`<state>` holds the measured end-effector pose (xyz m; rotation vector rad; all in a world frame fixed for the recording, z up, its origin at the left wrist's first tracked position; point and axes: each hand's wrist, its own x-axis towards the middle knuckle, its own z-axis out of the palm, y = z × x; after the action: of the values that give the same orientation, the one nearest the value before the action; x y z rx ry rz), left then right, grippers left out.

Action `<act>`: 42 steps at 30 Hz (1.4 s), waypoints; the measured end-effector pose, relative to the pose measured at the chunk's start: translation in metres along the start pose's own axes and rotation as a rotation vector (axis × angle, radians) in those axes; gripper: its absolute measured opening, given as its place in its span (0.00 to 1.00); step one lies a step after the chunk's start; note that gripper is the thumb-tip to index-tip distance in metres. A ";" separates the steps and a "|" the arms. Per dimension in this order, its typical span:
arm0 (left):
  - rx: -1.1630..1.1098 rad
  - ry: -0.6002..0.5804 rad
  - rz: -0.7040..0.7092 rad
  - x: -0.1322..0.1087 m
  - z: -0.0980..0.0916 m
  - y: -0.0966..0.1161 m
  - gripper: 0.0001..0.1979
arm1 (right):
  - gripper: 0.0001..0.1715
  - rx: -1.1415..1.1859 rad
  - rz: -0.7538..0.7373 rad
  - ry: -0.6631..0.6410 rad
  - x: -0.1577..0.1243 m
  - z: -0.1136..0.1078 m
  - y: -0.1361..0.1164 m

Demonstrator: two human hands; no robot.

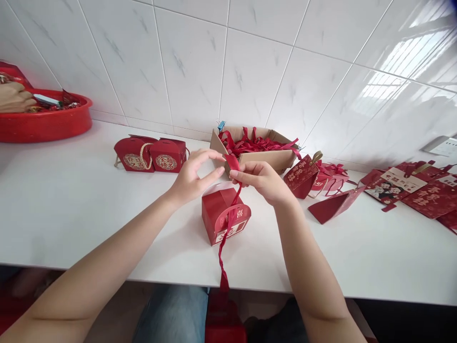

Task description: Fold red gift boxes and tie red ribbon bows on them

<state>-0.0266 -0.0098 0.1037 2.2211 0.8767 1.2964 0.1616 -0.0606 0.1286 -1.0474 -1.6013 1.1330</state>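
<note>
A red gift box with gold and white print stands on the white table in front of me. A red ribbon runs across its front and hangs down over the table edge. Above the box, my right hand pinches the ribbon's upper part between thumb and fingers. My left hand is open to the left of it, thumb and forefinger apart. Its fingertips are close to the ribbon; whether they touch it I cannot tell.
Behind stands a cardboard box full of red ribbons. Finished-looking red boxes sit at left, with folded red cartons at right. Another person's hand reaches into a red basin at far left. A tiled wall bounds the table.
</note>
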 end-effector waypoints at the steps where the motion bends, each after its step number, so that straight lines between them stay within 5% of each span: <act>1: -0.034 -0.057 -0.058 -0.005 0.000 -0.004 0.15 | 0.19 -0.044 0.018 -0.025 0.001 -0.004 -0.003; 8: -0.232 -0.284 -0.381 -0.029 0.018 -0.023 0.22 | 0.20 -0.130 0.025 -0.177 0.000 -0.013 -0.012; 19: -0.208 -0.204 -0.405 -0.032 0.023 -0.019 0.16 | 0.25 -0.381 0.171 -0.440 0.002 -0.013 -0.003; 42: -0.221 -0.207 -0.404 -0.032 0.023 -0.017 0.16 | 0.27 -0.394 0.281 -0.387 0.010 -0.011 0.009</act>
<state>-0.0238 -0.0213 0.0623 1.8468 0.9854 0.9089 0.1709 -0.0464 0.1244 -1.4055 -2.0904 1.2950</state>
